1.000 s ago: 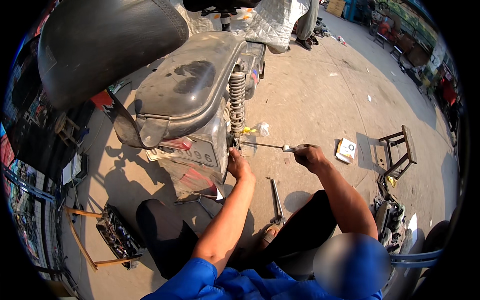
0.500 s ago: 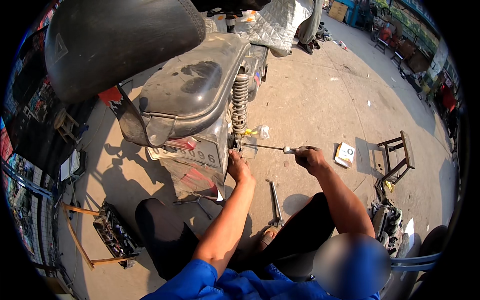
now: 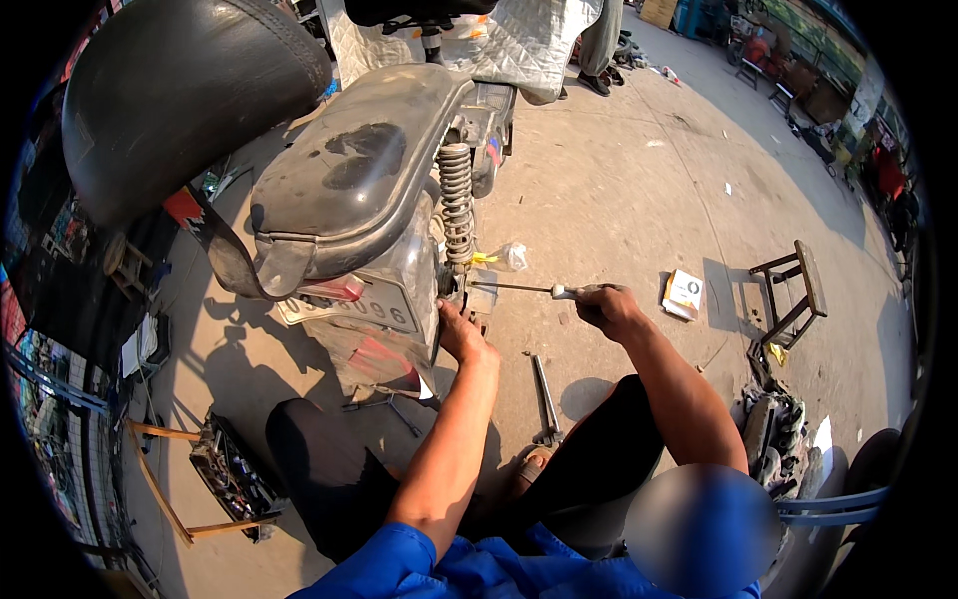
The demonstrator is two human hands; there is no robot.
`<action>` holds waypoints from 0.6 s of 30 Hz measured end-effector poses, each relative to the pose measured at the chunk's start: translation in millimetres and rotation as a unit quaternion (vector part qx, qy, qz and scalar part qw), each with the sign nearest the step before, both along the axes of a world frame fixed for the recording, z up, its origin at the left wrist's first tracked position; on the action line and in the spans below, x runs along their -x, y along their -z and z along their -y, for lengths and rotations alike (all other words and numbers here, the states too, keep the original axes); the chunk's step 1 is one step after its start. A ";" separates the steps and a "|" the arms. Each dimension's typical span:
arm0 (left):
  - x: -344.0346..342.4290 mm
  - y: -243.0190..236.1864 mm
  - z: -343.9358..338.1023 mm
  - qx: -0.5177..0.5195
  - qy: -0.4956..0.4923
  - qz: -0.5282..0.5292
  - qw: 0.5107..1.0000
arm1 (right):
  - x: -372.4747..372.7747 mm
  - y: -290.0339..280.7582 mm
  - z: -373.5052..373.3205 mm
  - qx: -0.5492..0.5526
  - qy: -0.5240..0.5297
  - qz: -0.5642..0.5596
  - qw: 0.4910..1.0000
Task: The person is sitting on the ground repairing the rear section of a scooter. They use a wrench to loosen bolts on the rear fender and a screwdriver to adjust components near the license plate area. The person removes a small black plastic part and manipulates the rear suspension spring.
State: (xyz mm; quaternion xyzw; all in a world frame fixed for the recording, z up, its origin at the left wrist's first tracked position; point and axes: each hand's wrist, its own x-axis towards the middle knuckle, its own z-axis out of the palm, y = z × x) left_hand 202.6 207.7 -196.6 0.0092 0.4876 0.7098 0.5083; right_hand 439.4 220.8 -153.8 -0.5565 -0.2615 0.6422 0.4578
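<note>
Dull steel: a coil spring [image 3: 456, 205] stands nearly upright along the right flank of a dusty black scooter [image 3: 344, 205]. Just below the coils sits its lower mount [image 3: 456, 282], ahead of the person. Left hand [image 3: 469, 337] is nearer, right at the mount from below; fingertips lost among dark parts, so how far they close, or on what, I cannot tell. Right hand [image 3: 609, 311], well out to the right, is curled firmly round the handle of a thin-shafted tool [image 3: 514, 288] (a screwdriver, by its look). Tool's long axis runs sideways, roughly square to the spring, its far end by the mount; contact there unclear. It lies between the hands, slightly forward of the left. Boxed item [image 3: 683, 295] on the ground, right.
</note>
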 end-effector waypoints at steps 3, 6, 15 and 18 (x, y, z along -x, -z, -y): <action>1.2 1.3 -3.3 0.020 -0.003 -0.018 1.000 | -3.2 5.6 -0.8 -0.035 -0.037 0.040 0.998; 0.0 3.6 -4.4 0.019 -0.001 -0.025 1.000 | -3.7 6.5 -0.2 -0.051 -0.058 0.065 0.995; -1.6 7.1 -4.5 0.035 0.020 -0.041 0.998 | -4.5 10.2 -7.3 0.063 0.002 -0.040 0.997; -1.4 5.8 -4.2 0.040 0.026 -0.044 0.998 | -3.5 9.5 -8.4 0.072 0.002 -0.044 0.996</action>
